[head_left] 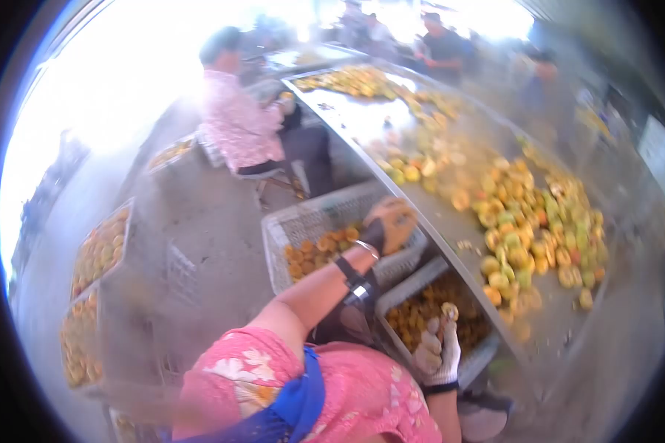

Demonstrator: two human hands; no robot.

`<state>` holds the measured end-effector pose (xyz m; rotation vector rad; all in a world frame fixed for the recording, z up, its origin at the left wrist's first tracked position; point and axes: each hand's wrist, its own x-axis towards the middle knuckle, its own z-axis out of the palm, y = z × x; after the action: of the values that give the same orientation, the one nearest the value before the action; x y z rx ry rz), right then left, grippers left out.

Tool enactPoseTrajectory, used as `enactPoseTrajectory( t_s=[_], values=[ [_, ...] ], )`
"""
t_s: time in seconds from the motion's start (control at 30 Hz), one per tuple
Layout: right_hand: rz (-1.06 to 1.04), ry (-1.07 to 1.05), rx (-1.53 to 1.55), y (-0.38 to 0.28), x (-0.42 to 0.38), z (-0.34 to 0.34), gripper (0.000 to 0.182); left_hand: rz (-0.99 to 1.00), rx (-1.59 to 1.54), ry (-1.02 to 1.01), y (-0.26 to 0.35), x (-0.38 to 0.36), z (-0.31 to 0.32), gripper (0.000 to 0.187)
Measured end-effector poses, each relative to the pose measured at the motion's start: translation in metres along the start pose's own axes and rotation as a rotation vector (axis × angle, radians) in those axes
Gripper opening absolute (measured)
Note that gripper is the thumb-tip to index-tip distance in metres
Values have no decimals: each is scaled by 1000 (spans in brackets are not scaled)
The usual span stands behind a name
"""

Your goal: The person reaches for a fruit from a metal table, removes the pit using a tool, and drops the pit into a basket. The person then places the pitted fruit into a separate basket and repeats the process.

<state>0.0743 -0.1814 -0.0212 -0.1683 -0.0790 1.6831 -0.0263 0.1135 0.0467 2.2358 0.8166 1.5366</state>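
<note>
My left hand [391, 221], in an orange-brown glove with a dark cuff, reaches over a grey plastic crate [277, 255] beside the table edge. Its fingers are curled, and I cannot tell what is in them. Orange fruit halves [318, 251] lie inside that crate. My right hand [436, 354] wears a whitish glove and is closed on a cut yellow fruit half, like a peach half [449, 311], with a brown centre facing up. Below it stands a second grey crate [391, 336] holding small brownish-orange pieces.
A long metal table [451, 244] runs along my right, its raised rim close to both crates. Heaped on it are yellow-green peaches [524, 229]. A person in pink [236, 118] sits ahead on a stool. Filled crates [103, 251] line the left; other people [440, 48] stand beyond the table.
</note>
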Motion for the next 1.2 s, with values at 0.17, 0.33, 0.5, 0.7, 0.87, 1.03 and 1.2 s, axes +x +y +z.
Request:
enactPoseTrajectory(
  t_s=[0.17,0.33,0.5,0.7,0.87,1.03,1.2],
  values=[
    [-36,468,-219,-2,21,2,42,140,-248,-549,57,3,80,27],
    [41,749,-597,7,26,3,34,174,19,-1087,95,-1,162,46],
    [-42,920,-1045,7,25,-35,25,176,96,-1301,116,12,174,52],
    [26,764,-2475,-27,19,-115,44,-1,-109,-1228,102,0,183,45],
    [596,735,-2319,-1,25,-46,66,60,0,-1212,105,4,152,48],
    [446,447,-2434,13,20,-51,53,74,218,-1206,119,7,145,51],
    [351,364,-2451,0,14,-74,56,51,206,-1244,118,19,136,41]
  ],
)
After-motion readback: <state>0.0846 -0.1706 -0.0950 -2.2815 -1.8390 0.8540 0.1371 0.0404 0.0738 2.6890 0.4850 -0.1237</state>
